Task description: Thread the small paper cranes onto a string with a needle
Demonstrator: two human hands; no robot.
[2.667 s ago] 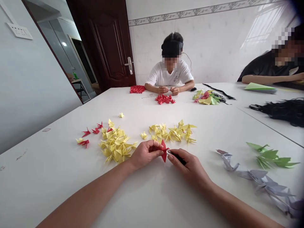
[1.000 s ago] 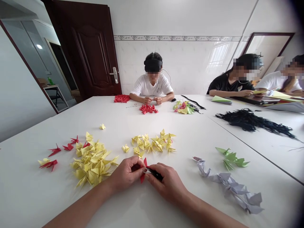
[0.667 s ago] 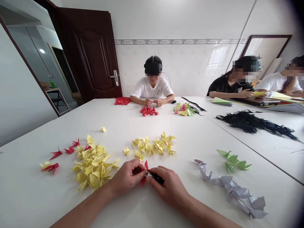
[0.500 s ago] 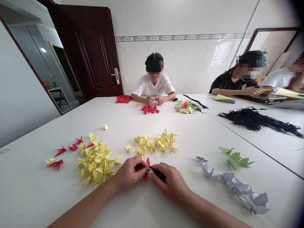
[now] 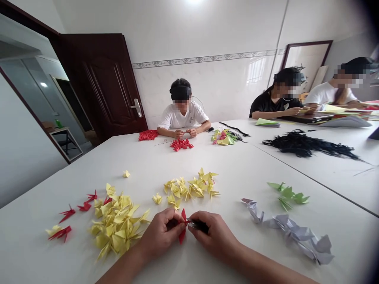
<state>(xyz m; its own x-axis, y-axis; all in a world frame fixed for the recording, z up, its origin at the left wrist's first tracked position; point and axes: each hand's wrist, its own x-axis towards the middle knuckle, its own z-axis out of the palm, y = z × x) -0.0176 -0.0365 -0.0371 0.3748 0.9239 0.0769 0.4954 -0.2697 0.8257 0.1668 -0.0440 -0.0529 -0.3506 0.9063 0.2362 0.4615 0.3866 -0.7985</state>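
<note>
A red paper crane (image 5: 182, 235) is pinched in my left hand (image 5: 164, 233), its wings pointing up and down between my two hands. My right hand (image 5: 213, 233) is closed on a black tool (image 5: 201, 226), whose thin tip touches the crane's middle. To the left of my left hand lies a heap of yellow paper cranes (image 5: 117, 225), with several red cranes (image 5: 67, 213) beyond it. A smaller group of yellow cranes (image 5: 191, 187) sits just past my hands.
Grey-white cranes (image 5: 296, 232) and green cranes (image 5: 288, 193) lie on the white table (image 5: 233, 165) at the right. Farther back is a pile of black cords (image 5: 308, 144). A person (image 5: 182, 112) sits opposite near red cranes (image 5: 181, 144); two more people sit at the back right.
The view has tilted up and shifted right, so things on the table appear lower and farther left. The black tool's tip now meets the crane's middle. The person opposite now holds something pale.
</note>
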